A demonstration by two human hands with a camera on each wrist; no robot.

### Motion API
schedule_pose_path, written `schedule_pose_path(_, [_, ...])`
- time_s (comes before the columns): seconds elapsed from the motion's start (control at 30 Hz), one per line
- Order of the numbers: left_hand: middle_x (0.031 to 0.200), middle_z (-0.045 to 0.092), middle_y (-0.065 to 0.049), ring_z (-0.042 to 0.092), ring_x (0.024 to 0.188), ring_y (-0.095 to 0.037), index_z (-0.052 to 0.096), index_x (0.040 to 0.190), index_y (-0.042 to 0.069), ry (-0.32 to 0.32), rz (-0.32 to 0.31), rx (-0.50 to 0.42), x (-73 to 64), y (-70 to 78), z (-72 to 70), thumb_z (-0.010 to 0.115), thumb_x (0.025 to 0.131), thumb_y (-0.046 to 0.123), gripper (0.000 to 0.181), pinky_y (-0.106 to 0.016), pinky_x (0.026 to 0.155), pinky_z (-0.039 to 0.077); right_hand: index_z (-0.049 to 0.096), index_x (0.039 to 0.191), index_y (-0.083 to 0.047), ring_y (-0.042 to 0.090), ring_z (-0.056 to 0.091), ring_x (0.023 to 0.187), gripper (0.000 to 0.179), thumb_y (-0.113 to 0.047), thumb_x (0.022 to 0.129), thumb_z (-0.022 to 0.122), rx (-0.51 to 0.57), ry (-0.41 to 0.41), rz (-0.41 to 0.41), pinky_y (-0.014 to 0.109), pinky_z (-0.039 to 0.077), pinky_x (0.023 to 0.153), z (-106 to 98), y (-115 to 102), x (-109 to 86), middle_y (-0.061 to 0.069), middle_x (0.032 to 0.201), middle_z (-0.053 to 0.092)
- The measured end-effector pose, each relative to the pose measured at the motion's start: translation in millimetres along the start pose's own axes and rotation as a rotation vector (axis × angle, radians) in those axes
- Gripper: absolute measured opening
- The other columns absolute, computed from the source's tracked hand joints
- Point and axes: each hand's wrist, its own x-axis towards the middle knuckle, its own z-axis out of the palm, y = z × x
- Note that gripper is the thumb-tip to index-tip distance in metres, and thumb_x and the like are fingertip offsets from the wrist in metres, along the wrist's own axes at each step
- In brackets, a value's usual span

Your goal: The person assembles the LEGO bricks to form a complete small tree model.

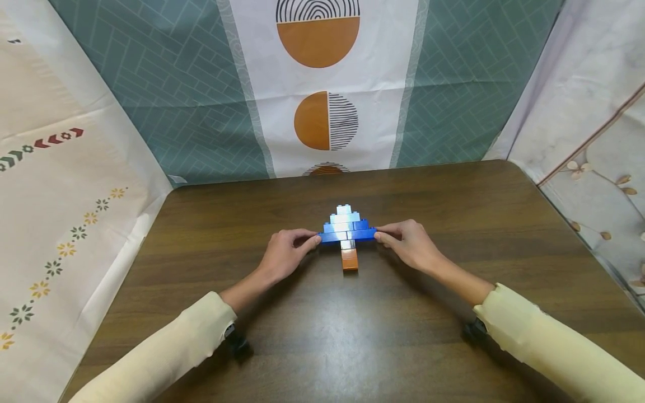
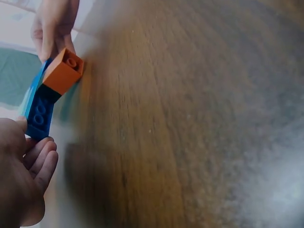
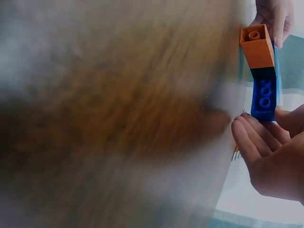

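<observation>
A tree-shaped build of toy bricks (image 1: 347,226) is held between both hands near the middle of the table. Its blue bricks step up to a narrow top, and a short stem below ends in orange bricks (image 1: 350,260). My left hand (image 1: 288,253) pinches the left end of the lowest blue row between thumb and fingers. At the opposite end, my right hand (image 1: 410,244) pinches the same row. Both wrist views show hollow undersides on the blue bricks (image 2: 39,114) and the orange brick (image 3: 257,50).
The brown wooden table (image 1: 322,330) reaches back to a green and white patterned cloth (image 1: 176,84). Pale cloths hang at the left and right sides. A dark wrist device (image 1: 238,341) shows under the left sleeve.
</observation>
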Motion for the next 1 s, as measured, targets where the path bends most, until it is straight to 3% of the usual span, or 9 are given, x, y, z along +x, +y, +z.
schedule_pose_path(0.2, [0.091,0.077,0.002,0.071,0.081,-0.013,0.081,0.119,0.010,0.015,-0.041,0.004,6.7,-2.0,3.9,0.069,0.106,0.035,0.031,-0.038,0.079,0.061,0.077,0.125,0.002,0.022,0.062,0.077,0.027,-0.015,0.106,0.069,-0.049,-0.006,-0.002,0.032,0.047,0.062,4,-2,10.3,0.010,0.093,0.077])
schedule_pose_path(0.37, [0.088,0.076,0.002,0.070,0.077,-0.012,0.083,0.115,0.011,0.038,-0.055,0.031,10.5,-3.9,4.6,0.071,0.105,0.035,0.029,-0.036,0.074,0.060,0.077,0.123,0.003,0.021,0.057,0.071,0.026,-0.014,0.105,0.070,-0.089,-0.005,-0.001,0.030,0.039,0.054,5,-5,16.8,0.010,0.091,0.077])
schedule_pose_path(0.7, [0.081,0.075,0.004,0.065,0.070,-0.012,0.084,0.112,0.013,0.064,-0.036,0.079,13.9,-1.7,8.4,0.074,0.103,0.036,0.027,-0.033,0.067,0.052,0.079,0.119,0.004,0.021,0.067,0.076,0.023,-0.011,0.102,0.073,-0.121,0.032,-0.003,0.029,0.051,0.060,7,-2,20.6,0.014,0.097,0.080])
schedule_pose_path(1.0, [0.098,0.080,0.002,0.071,0.083,-0.013,0.084,0.109,0.015,0.090,0.006,0.114,15.1,-1.7,6.4,0.075,0.102,0.036,0.024,-0.037,0.077,0.059,0.079,0.118,0.003,0.019,0.068,0.071,0.024,-0.015,0.104,0.072,-0.091,0.032,0.040,0.026,0.048,0.054,4,-3,19.4,0.013,0.095,0.080])
